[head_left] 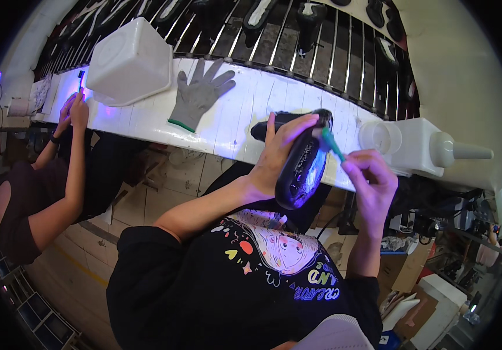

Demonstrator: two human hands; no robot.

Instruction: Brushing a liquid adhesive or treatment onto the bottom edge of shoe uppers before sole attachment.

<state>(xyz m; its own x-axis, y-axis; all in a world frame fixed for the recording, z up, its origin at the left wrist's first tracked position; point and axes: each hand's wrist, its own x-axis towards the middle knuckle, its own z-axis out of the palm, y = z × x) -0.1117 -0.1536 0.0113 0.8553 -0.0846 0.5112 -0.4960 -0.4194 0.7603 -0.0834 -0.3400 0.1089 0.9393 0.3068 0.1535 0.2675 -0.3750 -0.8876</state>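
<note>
My left hand (280,149) grips a black shoe (300,169) from its left side, over the near edge of the white bench. The shoe's underside is turned up and looks wet and glossy, with violet light reflected on it. In my right hand (373,175) is a small brush with a green handle (334,146), pinched between thumb and fingers. Its bristles, partly blurred, touch the shoe near its far end. Just right of the brush stands a round translucent cup (378,137), beside a white plastic bottle with a long nozzle (432,146).
A grey glove with green cuff (198,96) lies on the white bench (239,131). Left of it sits a white plastic container (125,64). Behind runs a roller conveyor (338,52) carrying several black shoes. At left, a co-worker's hands (75,114) hold a small dark-tipped tool.
</note>
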